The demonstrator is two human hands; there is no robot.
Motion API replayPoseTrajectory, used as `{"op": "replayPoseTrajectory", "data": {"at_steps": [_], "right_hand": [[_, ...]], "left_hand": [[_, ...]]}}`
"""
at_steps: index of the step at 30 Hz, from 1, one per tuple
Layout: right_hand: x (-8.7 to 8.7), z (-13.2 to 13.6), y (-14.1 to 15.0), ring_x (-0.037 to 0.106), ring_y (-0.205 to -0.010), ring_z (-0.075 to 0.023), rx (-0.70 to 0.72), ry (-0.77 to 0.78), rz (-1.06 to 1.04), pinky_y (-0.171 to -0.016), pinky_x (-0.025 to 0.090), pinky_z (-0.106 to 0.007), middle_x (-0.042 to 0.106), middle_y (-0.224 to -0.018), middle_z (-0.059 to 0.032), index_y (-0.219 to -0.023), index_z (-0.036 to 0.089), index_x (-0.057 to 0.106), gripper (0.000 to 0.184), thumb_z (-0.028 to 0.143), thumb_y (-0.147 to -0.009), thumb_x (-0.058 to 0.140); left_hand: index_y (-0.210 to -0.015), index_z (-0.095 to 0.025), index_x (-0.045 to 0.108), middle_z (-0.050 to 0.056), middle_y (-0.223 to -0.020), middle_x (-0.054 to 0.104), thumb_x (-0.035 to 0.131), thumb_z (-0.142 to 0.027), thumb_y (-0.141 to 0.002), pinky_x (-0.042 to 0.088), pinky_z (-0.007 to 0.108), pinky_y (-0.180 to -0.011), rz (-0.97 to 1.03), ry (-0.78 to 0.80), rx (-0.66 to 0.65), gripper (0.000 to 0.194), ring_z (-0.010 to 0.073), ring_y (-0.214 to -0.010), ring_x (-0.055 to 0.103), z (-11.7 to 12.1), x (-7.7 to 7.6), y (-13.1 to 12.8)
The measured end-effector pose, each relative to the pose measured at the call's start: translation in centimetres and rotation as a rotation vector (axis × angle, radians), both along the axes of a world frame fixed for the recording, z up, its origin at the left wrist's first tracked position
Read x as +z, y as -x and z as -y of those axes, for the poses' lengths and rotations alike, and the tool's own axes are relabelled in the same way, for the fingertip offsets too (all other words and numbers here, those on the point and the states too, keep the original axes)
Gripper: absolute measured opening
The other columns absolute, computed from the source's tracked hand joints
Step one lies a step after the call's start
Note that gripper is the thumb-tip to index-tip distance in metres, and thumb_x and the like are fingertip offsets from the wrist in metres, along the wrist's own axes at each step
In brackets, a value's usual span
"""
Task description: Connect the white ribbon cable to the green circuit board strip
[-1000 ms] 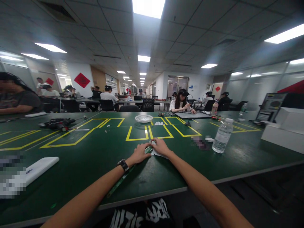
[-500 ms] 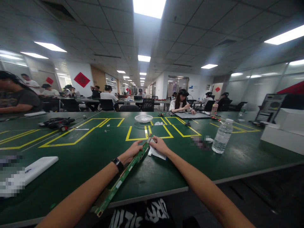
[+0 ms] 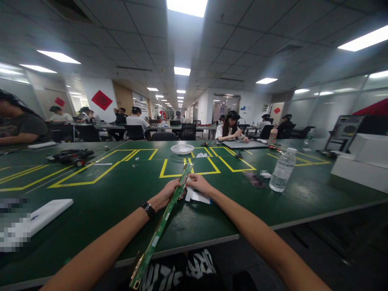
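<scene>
Cool white indoor light, fairly dim overall, from ceiling panels (image 3: 187, 6); nearest one blown out, hazy streaks flaring below it and at upper right. Ceiling (image 3: 257, 28) itself dull gray. Green table (image 3: 115, 202) dark, glossy, soft glare beside the water bottle (image 3: 282, 169). Floor (image 3: 321, 262) at lower right almost black. Wide-angle stretch at edges, computer case (image 3: 344, 133) leaning. Circuit board (image 3: 165, 218) detail soft, background blurry, pixelated blocks (image 3: 15, 234) at far left
</scene>
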State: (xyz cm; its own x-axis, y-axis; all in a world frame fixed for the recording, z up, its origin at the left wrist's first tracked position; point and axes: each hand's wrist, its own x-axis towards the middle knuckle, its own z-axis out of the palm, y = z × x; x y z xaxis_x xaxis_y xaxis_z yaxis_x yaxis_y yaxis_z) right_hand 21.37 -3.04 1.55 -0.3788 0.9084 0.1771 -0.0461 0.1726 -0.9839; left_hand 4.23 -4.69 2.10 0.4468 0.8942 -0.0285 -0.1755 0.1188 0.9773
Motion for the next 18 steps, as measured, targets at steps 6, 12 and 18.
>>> {"op": "replayPoseTrajectory", "data": {"at_steps": [6, 12, 18], "right_hand": [[0.42, -0.04, -0.26, 0.054, -0.054, -0.0093, -0.069, -0.039, 0.025, -0.054, 0.04, -0.02, 0.064, -0.066, 0.0019, -0.081, 0.015, 0.06, 0.016, 0.023, -0.068, 0.065], [0.63, 0.56, -0.07, 0.051, -0.049, -0.0088, -0.042, -0.006, 0.096, -0.049, 0.036, -0.019, 0.066, -0.063, 0.0, -0.075, 0.015, 0.059, 0.017, 0.032, -0.074, 0.064], [0.35, 0.33, 0.18, 0.049, -0.046, -0.0077, -0.022, 0.041, 0.074, -0.047, 0.032, -0.019, 0.066, -0.061, -0.001, -0.075, 0.013, 0.06, 0.031, 0.043, -0.071, 0.068]], "left_hand": [[-0.097, -0.016, 0.052, -0.002, -0.061, 0.057, 0.052, -0.026, -0.085, 0.039, 0.016, -0.031, -0.033, -0.05, 0.114, 0.015, 0.0094, -0.039, 0.053, 0.49, 0.05, -0.34], [-0.095, -0.018, 0.048, -0.006, -0.052, 0.053, 0.054, -0.033, -0.087, 0.039, 0.015, -0.033, -0.019, -0.106, 0.223, 0.018, 0.0074, -0.034, 0.049, 0.2, 0.07, 0.14], [-0.095, -0.019, 0.047, -0.007, -0.05, 0.053, 0.058, -0.041, -0.083, 0.035, 0.015, -0.031, 0.002, -0.132, 0.205, 0.028, 0.0078, -0.033, 0.046, -0.07, -0.17, 0.1]]}}
